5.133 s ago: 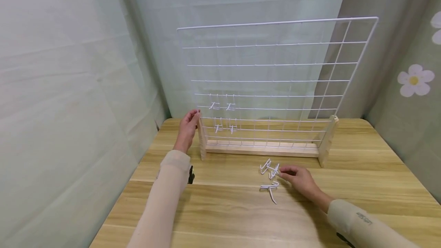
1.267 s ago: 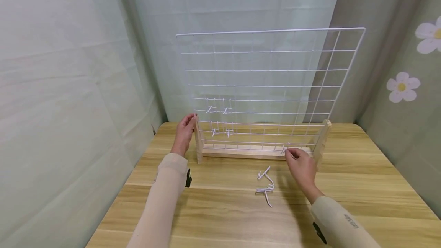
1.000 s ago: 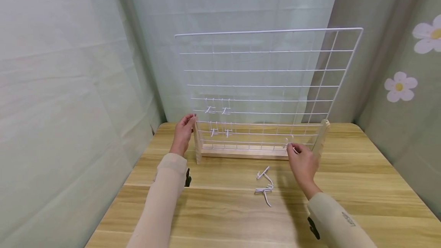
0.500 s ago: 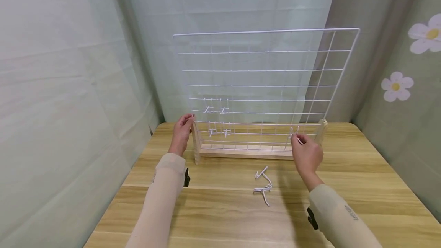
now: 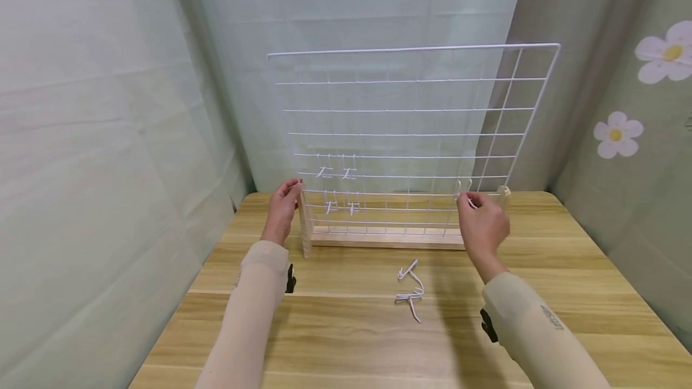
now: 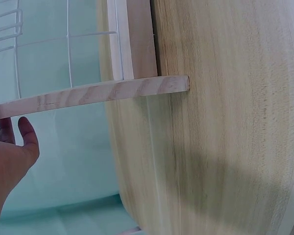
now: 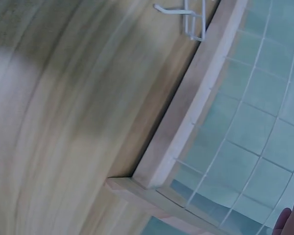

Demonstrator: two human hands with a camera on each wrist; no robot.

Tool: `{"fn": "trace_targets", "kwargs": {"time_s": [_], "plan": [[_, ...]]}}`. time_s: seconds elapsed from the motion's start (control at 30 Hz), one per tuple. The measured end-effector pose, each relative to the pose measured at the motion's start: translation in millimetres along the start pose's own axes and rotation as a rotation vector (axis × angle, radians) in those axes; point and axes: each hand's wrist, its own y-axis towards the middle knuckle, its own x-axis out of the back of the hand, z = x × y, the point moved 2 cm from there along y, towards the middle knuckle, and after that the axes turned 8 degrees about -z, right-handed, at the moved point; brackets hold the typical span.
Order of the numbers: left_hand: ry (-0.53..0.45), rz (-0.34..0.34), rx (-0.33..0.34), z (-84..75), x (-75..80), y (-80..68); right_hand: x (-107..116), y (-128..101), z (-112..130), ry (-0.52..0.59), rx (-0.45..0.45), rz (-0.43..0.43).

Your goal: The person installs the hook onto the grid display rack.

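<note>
We are pinching a white hook (image 5: 466, 192) in our right hand (image 5: 483, 228), its prongs pointing up against the grid (image 5: 411, 137) near the lower right corner. Our left hand (image 5: 282, 212) is gripping the left post (image 5: 304, 221), far from the hook.

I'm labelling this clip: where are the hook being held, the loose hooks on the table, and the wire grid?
held hook (image 5: 464, 189), head view, its upper prongs.
loose hooks (image 5: 411, 288), head view, middle of the pile.
wire grid (image 5: 411, 48), head view, top frame wire.
</note>
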Motion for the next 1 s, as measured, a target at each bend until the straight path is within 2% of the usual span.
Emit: {"fn": "trace_targets", "kwargs": {"time_s": [0.27,0.57,1.0], "plan": [[0.004,0.008,0.006,-2.9,1.2,-1.8,0,4,14,0.014,-0.033,0.031],[0.003,0.011,0.006,-2.7,1.1,-2.1,-2,11,34,0.021,-0.036,-0.005],[-0.006,0.022,0.004,-1.1,2.4,-3.3,-2,23,52,-0.013,-0.079,0.023]]}}
